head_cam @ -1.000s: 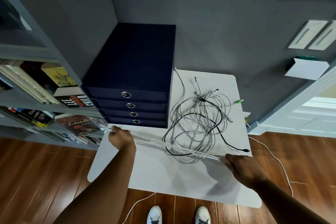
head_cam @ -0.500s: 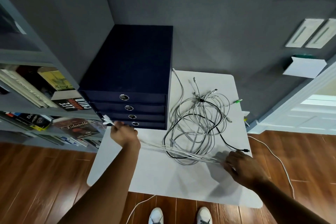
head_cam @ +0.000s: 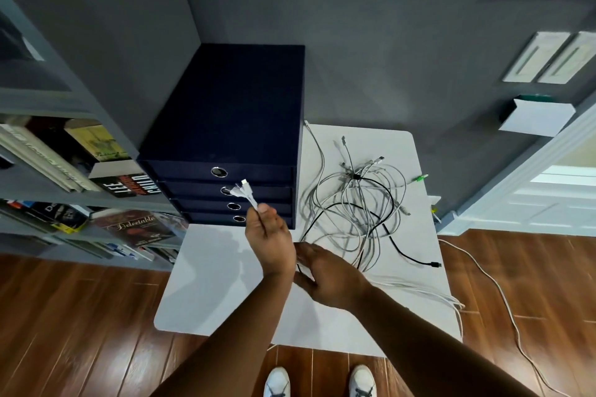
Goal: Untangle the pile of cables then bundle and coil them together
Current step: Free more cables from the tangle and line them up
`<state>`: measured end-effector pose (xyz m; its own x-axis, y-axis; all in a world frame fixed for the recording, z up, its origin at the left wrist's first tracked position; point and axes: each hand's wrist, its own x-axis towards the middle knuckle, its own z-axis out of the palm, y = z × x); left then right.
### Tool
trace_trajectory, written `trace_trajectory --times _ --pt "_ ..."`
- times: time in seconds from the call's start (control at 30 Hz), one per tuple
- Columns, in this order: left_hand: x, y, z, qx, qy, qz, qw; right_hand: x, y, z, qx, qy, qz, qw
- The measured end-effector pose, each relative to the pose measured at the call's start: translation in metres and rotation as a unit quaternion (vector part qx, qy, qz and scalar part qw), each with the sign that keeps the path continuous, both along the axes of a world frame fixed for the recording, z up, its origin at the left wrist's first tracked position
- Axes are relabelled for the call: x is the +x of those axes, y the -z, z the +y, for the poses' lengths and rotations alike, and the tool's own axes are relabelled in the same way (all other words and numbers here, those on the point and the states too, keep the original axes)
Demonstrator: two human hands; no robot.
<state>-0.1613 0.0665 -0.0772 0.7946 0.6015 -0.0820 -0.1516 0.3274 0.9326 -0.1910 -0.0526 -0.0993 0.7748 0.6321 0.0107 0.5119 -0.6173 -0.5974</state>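
The left hand pinches a bunch of white cable ends, while fingertips of the right hand hide behind it, so I cannot tell what they hold.

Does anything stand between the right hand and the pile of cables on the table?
Nothing visible does. The right hand is open right at the near edge of the cable pile; the left hand holds white cable ends up, off to the side.
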Motion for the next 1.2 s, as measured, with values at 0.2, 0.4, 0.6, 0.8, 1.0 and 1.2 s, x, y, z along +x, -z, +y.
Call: trace_trajectory --times 0.2,0.4,0.6,0.8,1.0,1.2 --pt "-0.012 -0.006 -0.005 0.042 0.049 -0.022 0.998 -0.004 0.001 -0.002 0.047 0.058 0.062 0.995" --pt "-0.015 -0.018 -0.011 0.045 0.082 0.006 0.996 -0.006 0.002 -0.022 0.003 0.074 0.007 0.997" --pt "-0.008 -0.029 -0.027 0.029 0.094 0.012 0.995 -0.006 0.001 -0.038 0.024 0.06 -0.012 0.998" --pt "-0.008 -0.025 -0.036 0.205 0.192 0.002 0.96 0.015 -0.018 -0.059 0.093 0.088 -0.009 0.992" --pt "-0.016 -0.02 -0.036 0.32 0.271 -0.04 0.907 0.074 -0.01 -0.1 0.113 0.397 0.009 0.911" --pt "-0.012 -0.027 -0.038 0.323 0.29 -0.046 0.9 0.107 0.02 -0.126 0.087 0.496 0.222 0.835"
